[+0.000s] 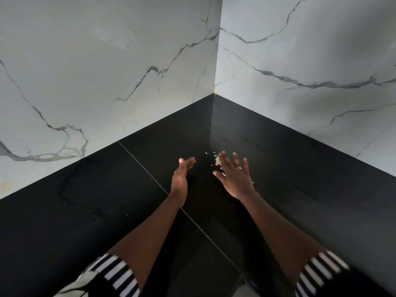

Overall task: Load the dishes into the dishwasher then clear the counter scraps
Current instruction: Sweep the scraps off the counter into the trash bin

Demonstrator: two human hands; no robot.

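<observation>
Pale scraps (216, 161) lie in a small heap on the black counter (107, 200), with a few loose flakes beyond it. My right hand (235, 176) is spread flat, palm down, fingers straight, right beside and partly over the heap; it wears a ring. My left hand (182, 174) stands on its edge to the left of the scraps, palm turned toward them, fingers straight, holding nothing. A gap of bare counter lies between the two hands. No dishes or dishwasher are in view.
The counter runs into a corner (215, 94) between two white marble-patterned walls (107, 71). A thin seam (150, 176) crosses the counter diagonally under my left arm. Striped sleeves show at the bottom.
</observation>
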